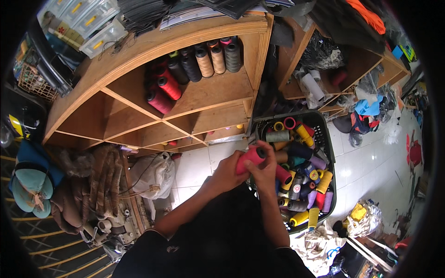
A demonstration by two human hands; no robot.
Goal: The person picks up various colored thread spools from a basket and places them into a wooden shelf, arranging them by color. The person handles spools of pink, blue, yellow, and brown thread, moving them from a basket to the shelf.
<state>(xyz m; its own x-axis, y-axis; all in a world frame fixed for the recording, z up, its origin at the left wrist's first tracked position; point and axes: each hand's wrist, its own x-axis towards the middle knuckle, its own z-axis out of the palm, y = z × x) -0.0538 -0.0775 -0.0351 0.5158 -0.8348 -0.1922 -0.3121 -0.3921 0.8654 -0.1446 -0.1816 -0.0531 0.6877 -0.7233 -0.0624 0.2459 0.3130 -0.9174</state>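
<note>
A pinkish-red spool of thread (247, 160) is held between both my hands in front of my chest. My left hand (227, 172) has its fingers wrapped round the spool's left side. On the other side, my right hand (265, 170) grips it near its dark end. Just right of my hands stands a dark plastic basket (332, 155), heaped with thread spools in yellow, purple, blue, grey and red. A darker red spool (283, 174) in the basket lies close beside my right hand and is partly hidden by it.
Ahead is a wooden shelf (185, 121) with compartments; tan spools (204, 63), grey, black and red ones stand in its upper one. A plastic bag (155, 176) and a sewing machine (116, 229) are at left. White cloth (320, 248) lies near the basket's front.
</note>
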